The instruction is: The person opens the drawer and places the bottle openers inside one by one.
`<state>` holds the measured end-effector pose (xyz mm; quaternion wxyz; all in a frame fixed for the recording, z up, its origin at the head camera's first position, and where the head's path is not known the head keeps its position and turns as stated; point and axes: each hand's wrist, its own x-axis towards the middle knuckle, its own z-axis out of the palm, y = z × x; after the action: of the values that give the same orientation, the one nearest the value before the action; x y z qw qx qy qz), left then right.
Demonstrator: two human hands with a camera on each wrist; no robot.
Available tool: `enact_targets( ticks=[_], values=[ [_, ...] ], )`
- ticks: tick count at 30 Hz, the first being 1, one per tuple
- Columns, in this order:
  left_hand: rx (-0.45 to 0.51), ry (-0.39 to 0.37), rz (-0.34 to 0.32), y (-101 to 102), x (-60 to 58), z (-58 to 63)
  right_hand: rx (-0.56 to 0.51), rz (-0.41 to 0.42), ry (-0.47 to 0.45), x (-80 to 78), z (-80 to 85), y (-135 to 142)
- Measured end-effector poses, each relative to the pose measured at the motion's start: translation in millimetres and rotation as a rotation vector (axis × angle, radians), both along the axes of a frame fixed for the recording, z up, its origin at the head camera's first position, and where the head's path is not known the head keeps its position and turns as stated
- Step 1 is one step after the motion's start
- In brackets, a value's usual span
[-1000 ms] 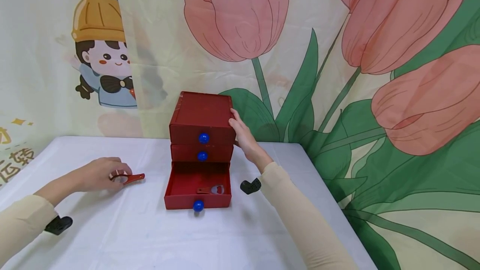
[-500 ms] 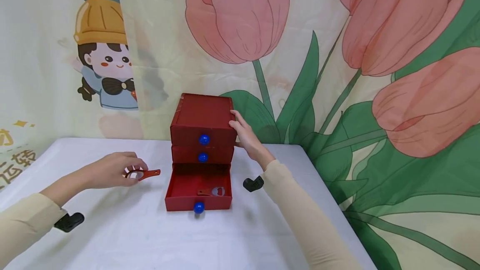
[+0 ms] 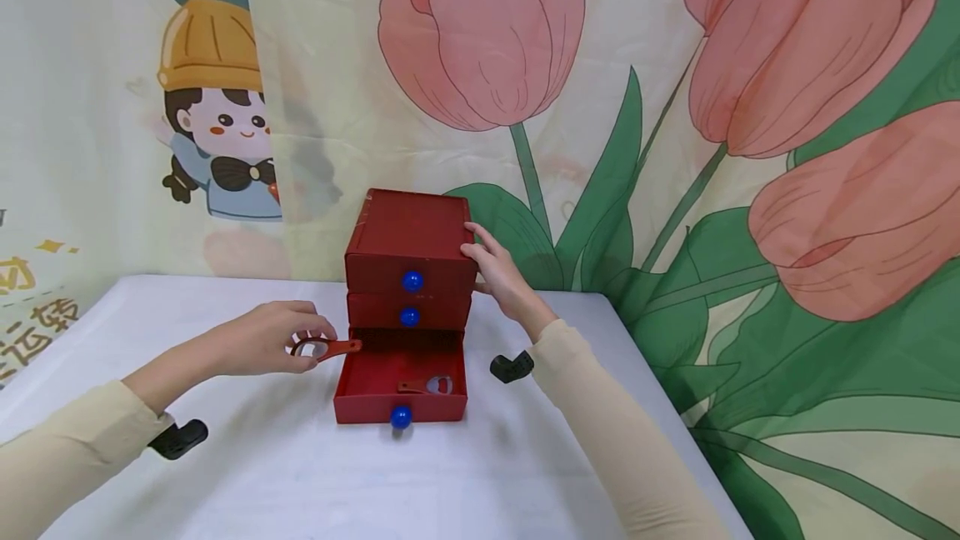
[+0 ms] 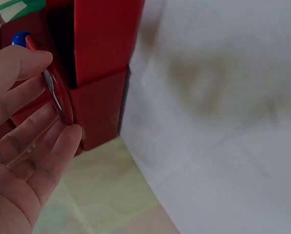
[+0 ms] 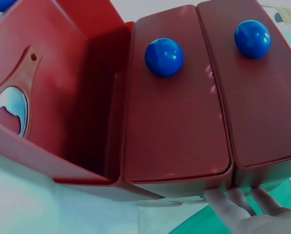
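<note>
My left hand pinches a red-handled bottle opener by its rounded head, between thumb and fingers. Its handle points right and overlaps the left side of the pulled-out bottom drawer in the head view. From the left wrist, the opener shows edge-on, with a silvery insert in a red frame. Inside the drawer lies another bottle opener, metal head toward the right in the head view. My right hand rests its fingers against the right side of the dark red drawer cabinet.
The cabinet's middle and top drawers are pushed in, each with a blue round knob. The bottom drawer's blue knob sticks out toward me. A white cloth covers the table; a printed curtain hangs behind it.
My left hand has moved right with the bottle opener, from over the table to the drawer's left edge. The right hand has kept its place on the cabinet.
</note>
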<state>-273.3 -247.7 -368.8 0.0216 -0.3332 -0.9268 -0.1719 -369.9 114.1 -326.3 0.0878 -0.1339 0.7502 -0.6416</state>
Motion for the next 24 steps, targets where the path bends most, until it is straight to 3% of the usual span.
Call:
enact_targets(
  ticks=[9, 24],
  values=[
    [-0.002, -0.009, -0.004, 22.4, 0.5, 2.6, -0.049, 0.030, -0.047, -2.2, -2.3, 6.1],
    [-0.004, -0.009, -0.069, 52.4, -1.4, -3.6, -0.035, 0.039, -0.025, -2.2, -3.7, 7.1]
  ],
)
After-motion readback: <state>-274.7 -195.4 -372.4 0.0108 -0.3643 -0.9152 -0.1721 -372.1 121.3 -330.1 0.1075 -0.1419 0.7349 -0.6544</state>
